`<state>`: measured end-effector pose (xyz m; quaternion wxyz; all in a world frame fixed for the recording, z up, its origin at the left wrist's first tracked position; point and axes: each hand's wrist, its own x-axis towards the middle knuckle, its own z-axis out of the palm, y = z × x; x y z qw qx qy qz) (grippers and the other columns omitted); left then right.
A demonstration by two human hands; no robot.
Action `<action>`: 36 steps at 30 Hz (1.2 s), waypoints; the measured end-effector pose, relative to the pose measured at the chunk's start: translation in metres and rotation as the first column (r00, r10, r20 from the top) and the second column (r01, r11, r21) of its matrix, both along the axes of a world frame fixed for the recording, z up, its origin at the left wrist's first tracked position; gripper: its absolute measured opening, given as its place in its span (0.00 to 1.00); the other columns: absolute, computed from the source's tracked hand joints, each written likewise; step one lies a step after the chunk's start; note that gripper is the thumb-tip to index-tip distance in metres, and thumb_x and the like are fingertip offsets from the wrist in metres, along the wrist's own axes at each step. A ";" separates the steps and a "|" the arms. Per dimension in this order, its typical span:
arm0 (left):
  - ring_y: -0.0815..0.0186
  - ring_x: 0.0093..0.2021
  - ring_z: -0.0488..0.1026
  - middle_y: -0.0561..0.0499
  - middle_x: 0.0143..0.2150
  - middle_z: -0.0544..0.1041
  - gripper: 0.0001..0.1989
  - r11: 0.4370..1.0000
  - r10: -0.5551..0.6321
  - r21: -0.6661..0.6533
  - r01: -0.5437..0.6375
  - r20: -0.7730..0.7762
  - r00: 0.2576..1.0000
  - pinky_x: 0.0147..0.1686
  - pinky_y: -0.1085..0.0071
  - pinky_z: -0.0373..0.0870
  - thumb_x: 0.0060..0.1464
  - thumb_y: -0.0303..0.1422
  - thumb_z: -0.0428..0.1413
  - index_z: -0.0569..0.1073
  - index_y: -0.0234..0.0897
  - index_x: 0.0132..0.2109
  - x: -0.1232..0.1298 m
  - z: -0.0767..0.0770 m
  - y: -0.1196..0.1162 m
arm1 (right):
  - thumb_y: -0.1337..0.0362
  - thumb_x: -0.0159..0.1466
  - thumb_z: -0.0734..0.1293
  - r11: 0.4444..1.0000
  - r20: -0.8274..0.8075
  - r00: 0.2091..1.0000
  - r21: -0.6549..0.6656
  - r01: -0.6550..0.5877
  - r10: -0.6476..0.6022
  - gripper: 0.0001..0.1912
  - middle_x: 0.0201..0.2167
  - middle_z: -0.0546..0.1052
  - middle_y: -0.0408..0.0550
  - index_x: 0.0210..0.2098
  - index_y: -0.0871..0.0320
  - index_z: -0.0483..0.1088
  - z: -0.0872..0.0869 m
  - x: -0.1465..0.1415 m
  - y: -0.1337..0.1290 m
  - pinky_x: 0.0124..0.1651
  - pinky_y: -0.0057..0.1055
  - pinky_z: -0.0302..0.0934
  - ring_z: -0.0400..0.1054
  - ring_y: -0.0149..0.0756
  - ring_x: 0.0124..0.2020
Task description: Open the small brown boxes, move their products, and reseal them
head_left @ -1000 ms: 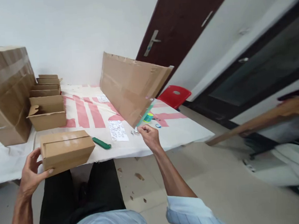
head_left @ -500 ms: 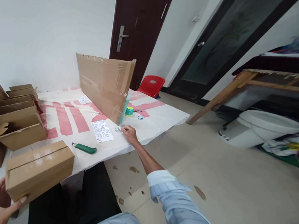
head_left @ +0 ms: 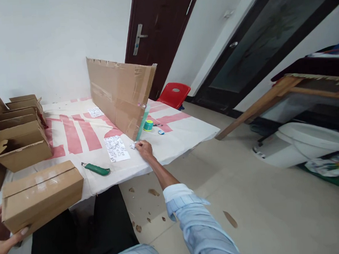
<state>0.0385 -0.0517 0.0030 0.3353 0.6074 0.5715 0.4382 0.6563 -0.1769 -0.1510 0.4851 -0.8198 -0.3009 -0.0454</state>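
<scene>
My left hand grips the near left end of a closed cardboard box, thumb along its lower edge. The box is tilted at the table's front edge, with clear tape across its top seam. My right hand reaches out over the table, its fingers pinched at a small crumpled whitish scrap. Just left of that scrap lies a white sheet with small printed or drawn shapes. A green utility knife rests between the box and the sheet.
A large upright cardboard panel stands behind my right hand. To its right are a green tape roll and a small blue-white round item. Open cardboard boxes stand at left. Beyond the table are a red chair and a white bucket.
The view has turned slightly. The box in my left hand has shifted a little left. My right hand stays at the crumpled scrap, its fingers slightly moved.
</scene>
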 end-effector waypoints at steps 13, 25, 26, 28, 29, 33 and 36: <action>0.37 0.68 0.70 0.61 0.53 0.84 0.40 0.990 -0.057 -0.121 0.079 0.174 0.983 0.68 0.48 0.70 0.12 0.33 0.74 0.78 0.55 0.43 0.013 0.021 -0.017 | 0.62 0.56 0.65 0.995 0.060 0.998 -0.098 0.010 -0.004 0.05 0.33 0.79 0.50 0.25 0.54 0.70 0.014 -0.013 -0.001 0.43 0.33 0.62 0.68 0.40 0.36; 0.34 0.66 0.71 0.35 0.64 0.77 0.57 0.937 -0.308 -0.119 0.329 0.162 0.937 0.64 0.43 0.73 0.25 0.43 0.79 0.68 0.39 0.65 -0.025 -0.027 -0.011 | 0.55 0.60 0.62 0.998 0.146 0.989 -0.050 -0.024 0.031 0.13 0.25 0.72 0.50 0.23 0.52 0.70 0.039 -0.047 -0.038 0.36 0.41 0.60 0.62 0.43 0.28; 0.35 0.67 0.70 0.34 0.66 0.75 0.58 0.928 -0.335 -0.110 0.357 0.179 0.925 0.66 0.44 0.71 0.27 0.45 0.79 0.67 0.39 0.66 -0.028 -0.031 -0.012 | 0.54 0.59 0.62 0.999 0.159 0.987 -0.040 -0.019 0.025 0.13 0.25 0.70 0.50 0.23 0.52 0.70 0.038 -0.048 -0.039 0.36 0.42 0.60 0.61 0.44 0.28; 0.37 0.70 0.68 0.33 0.70 0.71 0.59 0.910 -0.388 -0.062 0.409 0.220 0.895 0.68 0.47 0.68 0.30 0.47 0.79 0.65 0.40 0.68 -0.033 -0.038 -0.011 | 0.55 0.59 0.62 1.000 0.202 0.979 -0.026 0.005 0.001 0.12 0.26 0.70 0.53 0.23 0.52 0.70 0.038 -0.049 -0.036 0.36 0.45 0.59 0.61 0.45 0.28; 0.38 0.72 0.66 0.33 0.71 0.68 0.59 0.904 -0.410 -0.025 0.428 0.240 0.880 0.68 0.47 0.67 0.30 0.48 0.79 0.64 0.41 0.69 -0.035 -0.040 -0.010 | 0.55 0.59 0.63 1.000 0.235 0.972 -0.026 0.008 -0.001 0.12 0.26 0.70 0.54 0.24 0.51 0.71 0.039 -0.051 -0.033 0.36 0.45 0.60 0.62 0.47 0.28; 0.40 0.77 0.57 0.34 0.75 0.62 0.59 0.868 -0.493 0.091 0.488 0.269 0.827 0.70 0.48 0.62 0.34 0.50 0.78 0.62 0.46 0.70 -0.038 -0.041 -0.004 | 0.58 0.61 0.62 0.999 0.396 0.917 0.002 -0.055 0.049 0.11 0.29 0.74 0.57 0.27 0.51 0.74 0.060 -0.081 -0.011 0.36 0.46 0.62 0.67 0.49 0.29; 0.41 0.77 0.57 0.36 0.74 0.63 0.55 0.847 -0.530 0.125 0.516 0.258 0.808 0.70 0.50 0.61 0.36 0.48 0.78 0.63 0.47 0.68 -0.036 -0.039 0.000 | 0.57 0.64 0.62 0.972 0.445 0.877 0.053 -0.230 0.183 0.12 0.33 0.77 0.55 0.32 0.53 0.76 0.092 -0.131 0.011 0.37 0.43 0.65 0.67 0.42 0.27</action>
